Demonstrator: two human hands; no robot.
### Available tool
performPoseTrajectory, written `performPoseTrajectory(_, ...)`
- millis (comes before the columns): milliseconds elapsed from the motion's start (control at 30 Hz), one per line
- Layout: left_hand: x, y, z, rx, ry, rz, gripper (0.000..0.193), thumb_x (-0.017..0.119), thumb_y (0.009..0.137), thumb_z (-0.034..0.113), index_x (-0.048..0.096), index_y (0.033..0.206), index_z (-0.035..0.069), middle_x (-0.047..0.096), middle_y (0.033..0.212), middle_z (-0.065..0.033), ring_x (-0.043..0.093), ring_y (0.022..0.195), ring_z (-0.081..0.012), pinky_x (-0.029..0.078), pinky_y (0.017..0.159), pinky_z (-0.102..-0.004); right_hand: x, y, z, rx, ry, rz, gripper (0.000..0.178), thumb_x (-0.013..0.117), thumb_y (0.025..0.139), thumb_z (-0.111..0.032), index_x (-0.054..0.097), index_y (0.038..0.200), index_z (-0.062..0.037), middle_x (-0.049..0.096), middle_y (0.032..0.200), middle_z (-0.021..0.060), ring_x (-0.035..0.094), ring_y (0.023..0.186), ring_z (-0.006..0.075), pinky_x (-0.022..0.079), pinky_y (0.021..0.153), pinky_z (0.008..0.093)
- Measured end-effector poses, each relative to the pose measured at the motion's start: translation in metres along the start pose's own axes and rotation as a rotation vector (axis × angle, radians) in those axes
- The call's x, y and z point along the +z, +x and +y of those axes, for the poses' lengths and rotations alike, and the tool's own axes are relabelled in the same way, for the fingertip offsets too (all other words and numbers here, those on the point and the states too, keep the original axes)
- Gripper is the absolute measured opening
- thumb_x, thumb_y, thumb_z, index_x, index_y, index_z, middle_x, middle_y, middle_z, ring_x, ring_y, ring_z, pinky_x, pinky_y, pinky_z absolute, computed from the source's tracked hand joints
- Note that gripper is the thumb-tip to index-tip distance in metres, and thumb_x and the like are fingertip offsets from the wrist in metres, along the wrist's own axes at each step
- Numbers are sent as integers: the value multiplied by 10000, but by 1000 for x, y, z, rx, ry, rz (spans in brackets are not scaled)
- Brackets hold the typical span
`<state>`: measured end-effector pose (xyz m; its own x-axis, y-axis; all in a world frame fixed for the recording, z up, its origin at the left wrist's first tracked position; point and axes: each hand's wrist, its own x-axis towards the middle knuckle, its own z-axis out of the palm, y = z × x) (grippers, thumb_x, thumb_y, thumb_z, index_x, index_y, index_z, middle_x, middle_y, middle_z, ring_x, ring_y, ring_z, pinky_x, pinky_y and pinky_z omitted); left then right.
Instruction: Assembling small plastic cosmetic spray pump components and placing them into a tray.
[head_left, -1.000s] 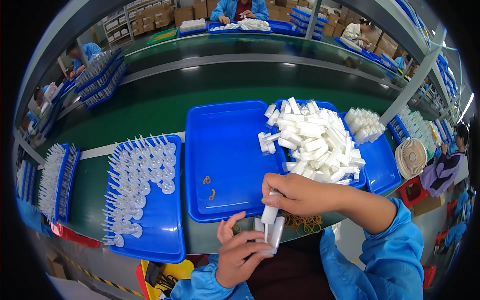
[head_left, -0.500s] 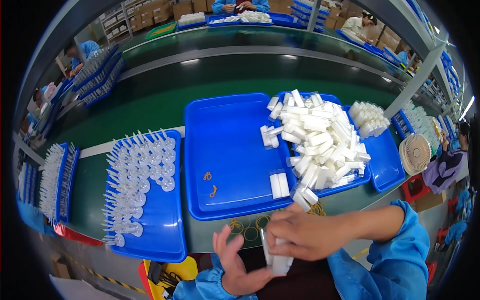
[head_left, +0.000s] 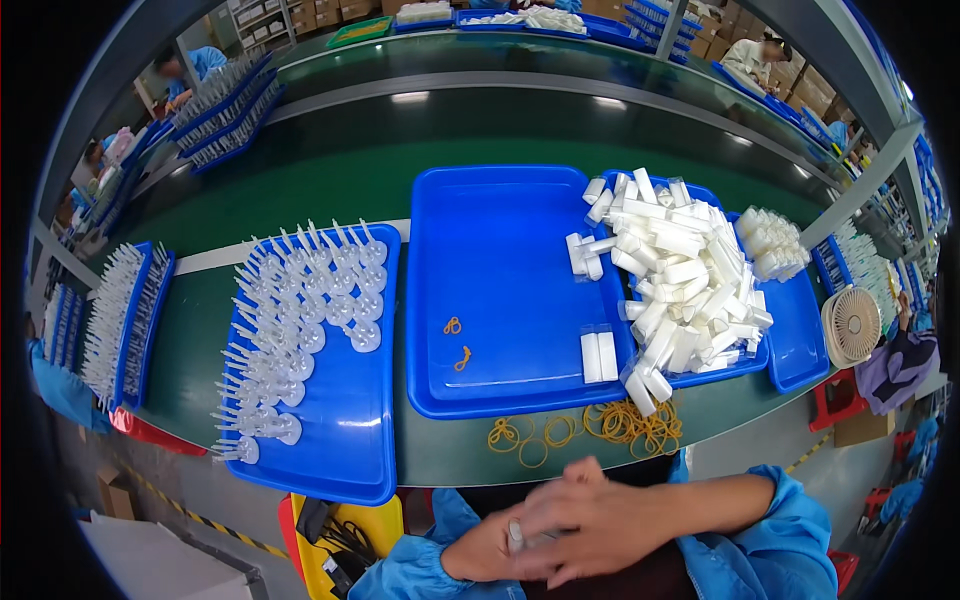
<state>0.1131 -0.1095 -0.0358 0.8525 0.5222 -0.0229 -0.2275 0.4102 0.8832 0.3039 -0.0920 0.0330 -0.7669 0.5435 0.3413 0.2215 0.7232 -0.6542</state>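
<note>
At the lower centre, I see a bare right hand (head_left: pixel 602 522) blurred across a bare left hand (head_left: pixel 478 552), a small whitish piece (head_left: pixel 516 533) showing between them; I cannot tell whether the fingers clamp it. Just above lie thin yellow-brown elastic loops (head_left: pixel 636 428). Beyond, at centre, sits a shallow blue plastic tray (head_left: pixel 510 270), with clear-wrapped white rectangular blocks (head_left: pixel 690 270) heaped towards the right of the frame.
</note>
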Motion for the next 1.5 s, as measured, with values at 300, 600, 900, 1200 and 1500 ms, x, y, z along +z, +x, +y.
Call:
performPoseTrajectory(300, -1, -22, 6, 156, -234, 432, 299, 657, 716, -96, 500, 956, -11, 586, 785, -98, 604, 688, -155, 505, 631, -278, 28, 19, 46, 333, -874, 232, 112, 644, 703, -231, 593, 719, -133, 471, 1285, 42, 418, 1180, 201, 251, 839, 372)
performPoseTrajectory(600, 1, -5, 9, 187, -23, 804, 300, 690, 675, -89, 491, 874, 16, 572, 764, -66, 564, 644, -89, 459, 571, -219, 22, 14, 45, 376, -715, 259, 126, 688, 669, -203, 593, 687, -122, 469, 1301, 52, 376, 1212, 271, 239, 819, 423)
performPoseTrajectory(900, -2, 33, 17, 271, 577, 1001, 239, 691, 677, -53, 493, 794, 10, 566, 981, -117, 565, 647, -105, 455, 571, -223, -2, 0, 34, 390, -541, 323, 142, 748, 638, -192, 635, 702, -135, 542, 1207, 5, 424, 1165, 291, 249, 764, 420)
performPoseTrajectory(1200, 3, 26, 21, 148, 659, 1100, 276, 736, 668, -3, 497, 804, 18, 591, 707, -51, 535, 616, -72, 432, 556, -211, -6, -13, 32, 475, -633, 258, 115, 678, 666, -185, 610, 724, -113, 523, 1174, 30, 406, 1180, 278, 236, 819, 426)
performPoseTrajectory(1500, 3, 17, 21, 122, 294, 1057, 256, 712, 697, -32, 482, 796, 22, 558, 674, -46, 510, 515, -78, 423, 476, -203, 19, 7, 51, 301, -738, 282, 74, 628, 677, -153, 583, 735, -150, 483, 1254, 21, 426, 1156, 239, 268, 816, 400)
